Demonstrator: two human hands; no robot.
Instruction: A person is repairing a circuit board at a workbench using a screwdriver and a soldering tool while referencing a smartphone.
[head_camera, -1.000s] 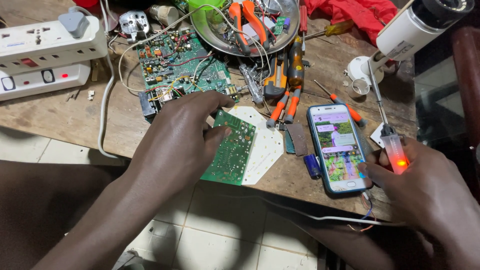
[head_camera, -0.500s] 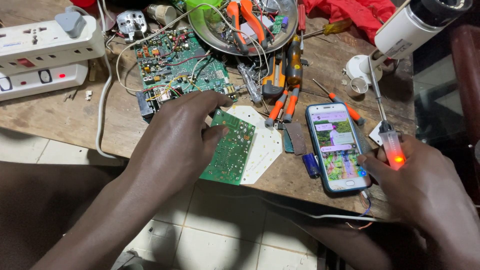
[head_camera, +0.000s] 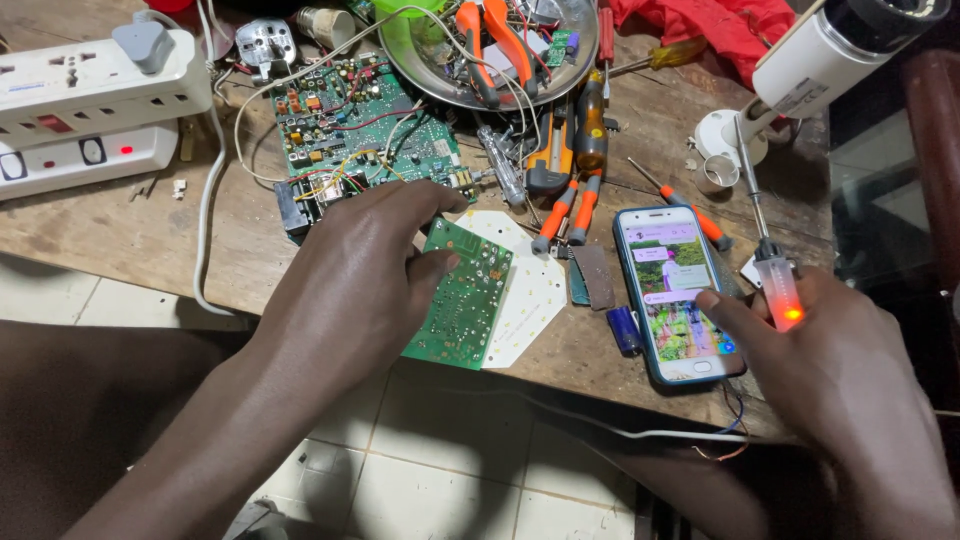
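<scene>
My left hand (head_camera: 355, 285) grips a small green circuit board (head_camera: 462, 298) by its left edge, over a white hexagonal plate (head_camera: 530, 295) at the table's front edge. My right hand (head_camera: 835, 375) holds a soldering iron (head_camera: 775, 280) with a glowing orange handle, its tip pointing up and away. The right index finger touches the lit screen of a smartphone (head_camera: 675, 290) lying flat on the table. A larger green circuit board (head_camera: 355, 130) with wires lies just beyond the left hand.
White power strips (head_camera: 90, 100) sit at the far left. A metal dish (head_camera: 490, 50) with orange-handled pliers stands at the back, screwdrivers and cutters (head_camera: 570, 160) below it. A red cloth (head_camera: 715, 25) and a white cylindrical device (head_camera: 820, 60) are at the back right.
My right index finger has reached onto the phone's screen, which shows a different picture. The left hand and its board have stayed in place.
</scene>
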